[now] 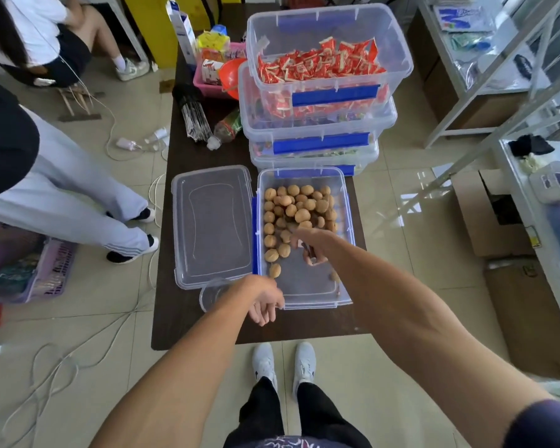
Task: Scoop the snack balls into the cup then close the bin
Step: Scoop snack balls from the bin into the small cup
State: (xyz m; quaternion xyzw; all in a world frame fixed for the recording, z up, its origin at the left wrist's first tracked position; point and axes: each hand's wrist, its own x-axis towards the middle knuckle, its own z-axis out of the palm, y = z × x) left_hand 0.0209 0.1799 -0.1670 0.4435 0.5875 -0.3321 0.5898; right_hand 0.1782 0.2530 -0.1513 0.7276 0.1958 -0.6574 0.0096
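An open clear bin (345, 205) with blue clips sits on the dark table, with many brown snack balls (296, 210) piled in its far half. My right hand (307, 242) reaches into the bin over the balls and is closed around a small, blurred metallic scoop (311, 257). The clear lid (212, 221) lies flat to the left of the bin. A clear cup (211, 293) stands at the lid's near edge, partly hidden by my left wrist. My left hand (266, 303) hangs loosely at the bin's near left corner, fingers apart and holding nothing.
Three stacked clear bins (324, 124) of red snack packets stand right behind the open bin. A bottle (227, 129), a dark bundle (191, 111) and a pink basket (207, 87) lie at the table's far left. A person's legs (88, 218) and cables are on the floor to the left.
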